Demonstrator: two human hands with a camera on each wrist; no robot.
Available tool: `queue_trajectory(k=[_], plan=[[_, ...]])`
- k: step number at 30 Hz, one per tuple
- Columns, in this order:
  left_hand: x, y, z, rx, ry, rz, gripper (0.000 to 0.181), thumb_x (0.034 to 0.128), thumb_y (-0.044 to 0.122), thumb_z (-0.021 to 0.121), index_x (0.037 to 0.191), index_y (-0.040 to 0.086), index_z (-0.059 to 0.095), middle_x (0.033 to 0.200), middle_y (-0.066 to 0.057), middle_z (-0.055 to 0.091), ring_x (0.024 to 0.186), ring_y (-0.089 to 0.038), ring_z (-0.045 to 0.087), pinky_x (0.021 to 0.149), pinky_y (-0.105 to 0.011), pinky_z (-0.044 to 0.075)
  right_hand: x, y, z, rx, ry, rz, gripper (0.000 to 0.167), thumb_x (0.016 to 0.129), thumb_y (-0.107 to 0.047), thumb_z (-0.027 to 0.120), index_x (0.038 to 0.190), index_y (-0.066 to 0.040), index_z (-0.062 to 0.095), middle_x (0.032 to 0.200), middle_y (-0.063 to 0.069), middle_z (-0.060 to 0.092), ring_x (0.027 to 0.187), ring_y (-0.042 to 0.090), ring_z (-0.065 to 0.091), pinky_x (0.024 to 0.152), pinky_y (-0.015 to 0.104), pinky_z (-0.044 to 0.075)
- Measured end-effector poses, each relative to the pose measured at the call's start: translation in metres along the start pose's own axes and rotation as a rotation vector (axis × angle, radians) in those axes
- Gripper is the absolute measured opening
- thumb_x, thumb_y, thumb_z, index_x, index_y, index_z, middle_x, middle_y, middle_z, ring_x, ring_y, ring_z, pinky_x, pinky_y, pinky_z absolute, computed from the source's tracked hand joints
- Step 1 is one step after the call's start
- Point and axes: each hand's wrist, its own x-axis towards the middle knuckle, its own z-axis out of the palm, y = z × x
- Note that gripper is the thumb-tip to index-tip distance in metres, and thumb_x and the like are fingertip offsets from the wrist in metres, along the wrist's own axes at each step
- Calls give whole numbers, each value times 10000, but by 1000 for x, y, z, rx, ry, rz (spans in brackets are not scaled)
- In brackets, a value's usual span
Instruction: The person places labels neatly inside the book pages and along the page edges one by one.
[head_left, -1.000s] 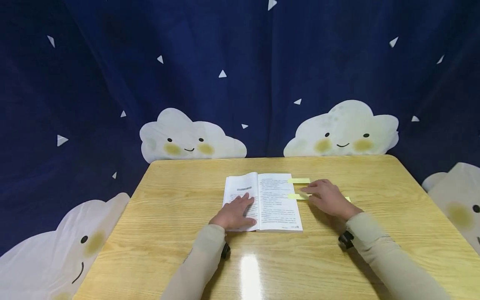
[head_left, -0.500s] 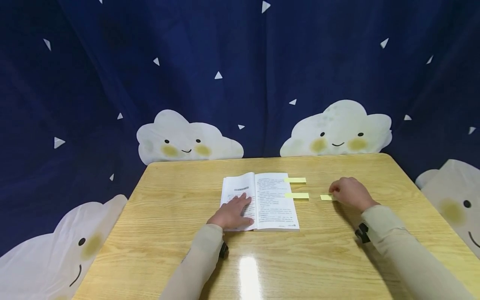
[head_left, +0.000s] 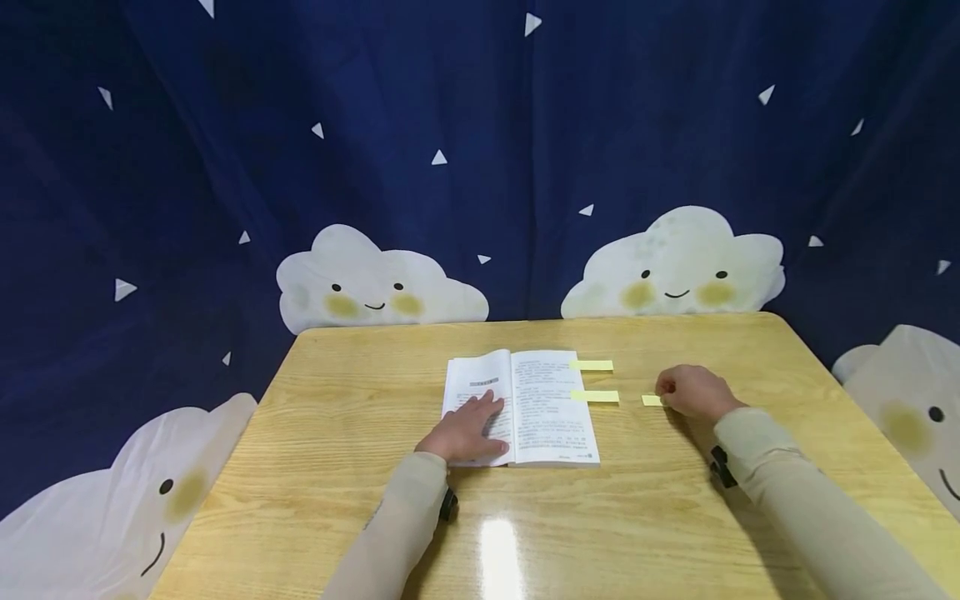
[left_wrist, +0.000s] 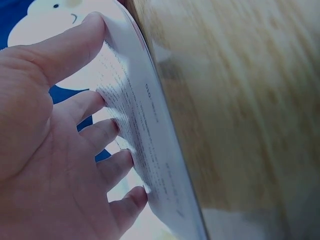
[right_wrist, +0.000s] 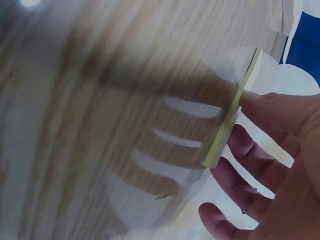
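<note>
An open book (head_left: 551,429) lies on the wooden table. My left hand (head_left: 467,429) rests spread on its left page; in the left wrist view the fingertips (left_wrist: 125,157) touch the printed paper. Two yellow sticky strips, an upper strip (head_left: 595,366) and a lower strip (head_left: 600,397), stick out past the right page's edge. To the right of the book, my right hand (head_left: 696,392) pinches at a small yellow sticky-note pad (head_left: 651,401) with thumb and index finger. The right wrist view shows the pad (right_wrist: 220,137) side-on, a pale sheet edge near the thumb.
The wooden table (head_left: 360,392) reaches back to a dark blue curtain (head_left: 405,100) printed with clouds and triangles. A bright light reflection (head_left: 499,558) lies on the tabletop near its front.
My right hand has moved from the lower strip on the book rightward to the sticky-note pad, its fingers now curled there. My left hand has stayed on the left page.
</note>
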Motion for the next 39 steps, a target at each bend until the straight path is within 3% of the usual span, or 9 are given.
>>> queue_trajectory(k=[6, 24, 31, 39], plan=[[-2, 1, 2, -13, -7, -2, 767, 899, 393, 680, 1560, 199, 342, 1679, -36, 188, 1555, -302, 194, 1226, -567, 227, -2, -6, 1, -21, -14, 8, 89, 861, -79, 593, 808, -124, 647, 746, 14, 596, 679, 183, 499, 587, 336, 391], [-2, 0, 2, -5, 0, 0, 773, 904, 394, 690, 1561, 193, 338, 1680, -36, 185, 1554, -304, 194, 1226, -571, 224, -7, -7, 8, -42, 97, -49, 115, 873, -38, 588, 799, -106, 644, 762, 39, 629, 664, 172, 547, 565, 364, 454], [-1, 0, 3, 6, 0, -5, 768, 906, 397, 688, 1561, 198, 340, 1680, -28, 186, 1554, -300, 198, 1229, -546, 235, -7, -8, 10, -108, 155, -46, 156, 878, -66, 603, 756, -158, 633, 746, 8, 628, 792, 288, 534, 653, 515, 438], [-2, 2, 1, 0, -1, -11, 768, 906, 393, 688, 1561, 195, 340, 1681, -31, 186, 1554, -299, 196, 1231, -548, 231, -5, -3, 14, -97, 149, -70, 92, 870, -44, 615, 825, -98, 675, 777, 54, 615, 705, 214, 560, 573, 385, 470]])
